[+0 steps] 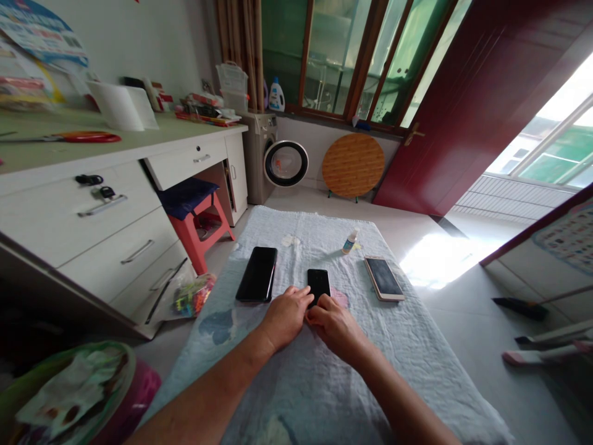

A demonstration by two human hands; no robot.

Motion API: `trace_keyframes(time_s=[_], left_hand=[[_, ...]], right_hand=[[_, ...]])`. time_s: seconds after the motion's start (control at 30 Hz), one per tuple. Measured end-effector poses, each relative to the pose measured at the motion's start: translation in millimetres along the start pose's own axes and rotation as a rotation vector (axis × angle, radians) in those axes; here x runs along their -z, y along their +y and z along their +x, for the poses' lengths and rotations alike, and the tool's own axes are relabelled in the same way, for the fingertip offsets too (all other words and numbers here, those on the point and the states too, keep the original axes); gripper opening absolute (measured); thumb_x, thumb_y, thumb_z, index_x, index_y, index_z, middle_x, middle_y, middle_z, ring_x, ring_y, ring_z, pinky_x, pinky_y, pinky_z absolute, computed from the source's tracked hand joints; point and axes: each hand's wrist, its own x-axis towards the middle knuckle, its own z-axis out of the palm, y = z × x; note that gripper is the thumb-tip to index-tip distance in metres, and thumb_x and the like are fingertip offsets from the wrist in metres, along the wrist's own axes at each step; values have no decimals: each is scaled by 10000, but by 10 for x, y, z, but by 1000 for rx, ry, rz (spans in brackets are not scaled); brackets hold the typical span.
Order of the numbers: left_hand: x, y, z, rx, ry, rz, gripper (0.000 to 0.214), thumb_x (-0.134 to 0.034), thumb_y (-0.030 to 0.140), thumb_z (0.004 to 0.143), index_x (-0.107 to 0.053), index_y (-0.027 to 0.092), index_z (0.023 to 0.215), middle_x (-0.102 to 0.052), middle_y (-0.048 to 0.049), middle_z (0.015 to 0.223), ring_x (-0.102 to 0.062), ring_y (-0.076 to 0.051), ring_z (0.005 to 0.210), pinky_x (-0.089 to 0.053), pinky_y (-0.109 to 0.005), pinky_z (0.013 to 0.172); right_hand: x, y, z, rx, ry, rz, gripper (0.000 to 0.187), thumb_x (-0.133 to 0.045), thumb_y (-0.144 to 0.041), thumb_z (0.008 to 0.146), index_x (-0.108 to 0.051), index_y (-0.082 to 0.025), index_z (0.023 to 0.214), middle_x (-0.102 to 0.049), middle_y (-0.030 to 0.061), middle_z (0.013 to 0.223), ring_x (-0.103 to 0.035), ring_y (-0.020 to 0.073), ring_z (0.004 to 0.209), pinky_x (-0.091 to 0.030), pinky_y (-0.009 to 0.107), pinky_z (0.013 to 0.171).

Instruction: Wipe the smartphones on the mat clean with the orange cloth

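Observation:
A small black phone (319, 283) lies face up in the middle of a pale blue towel (324, 383) spread over a table. My left hand (286, 317) and my right hand (335, 324) rest side by side at the phone's near end, fingertips curled against its lower edge. What the fingers pinch there is hidden. A larger black phone (257, 273) lies to the left. To the right lies a rose-gold phone (383, 277) with a grey screen. A small white bottle with a blue cap (349, 241) stands behind them.
A white desk with drawers (106, 210) runs along the left, a red stool (197, 225) under it. A washing machine (271, 157), a round wooden board (353, 164) and a dark red door (463, 105) stand at the back. A pink bin (78, 395) sits lower left.

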Motion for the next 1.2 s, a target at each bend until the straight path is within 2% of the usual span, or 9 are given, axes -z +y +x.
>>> trace_keyframes(time_s=[0.17,0.3,0.47,0.63,0.77,1.07,1.2], left_hand=[[13,-3,7,-13,2,22,437,-399,71,871,-624,181,1229,-563,-76,1356,-525,-225,1182,-445,-345,993],[11,-4,10,-23,1,36,472,-428,42,826,-622,179,1233,-564,-73,1356,-537,-236,1158,-465,-348,970],[14,-5,10,-22,0,34,461,-406,41,841,-631,180,1220,-565,-75,1354,-528,-234,1182,-449,-351,994],[29,-2,8,-9,-11,5,410,-417,100,885,-624,188,1228,-567,-70,1353,-522,-221,1197,-431,-344,1013],[23,-6,9,-2,-14,-7,400,-405,128,909,-612,197,1244,-561,-70,1359,-513,-218,1203,-428,-350,1015],[16,-30,21,-43,-11,38,468,-413,43,820,-633,173,1213,-561,-87,1355,-530,-240,1171,-452,-360,979],[22,3,6,-44,-9,45,419,-488,112,816,-628,169,1207,-554,-96,1359,-521,-258,1179,-438,-383,994]], right_hand=[[73,152,-143,-107,10,-98,169,-534,-80,807,-612,-194,904,-538,41,932,-512,157,849,-380,241,707],[90,221,-194,-149,24,-125,126,-535,-98,807,-596,-185,875,-540,50,920,-503,160,823,-378,250,695],[26,115,-95,-72,51,-150,109,-543,-113,834,-605,-192,878,-546,56,914,-494,171,841,-376,255,698],[-85,-34,43,-23,54,-172,93,-520,-144,875,-606,-179,888,-550,54,895,-489,152,759,-360,261,653],[-133,-47,61,-15,83,-166,88,-516,-166,889,-601,-181,908,-547,51,900,-487,146,754,-354,255,642],[-2,207,-180,-169,71,-153,90,-530,-137,823,-579,-195,872,-541,40,911,-514,153,800,-331,245,633],[83,325,-256,-245,89,-76,90,-531,-137,797,-583,-194,844,-560,21,879,-529,140,769,-337,242,655]])
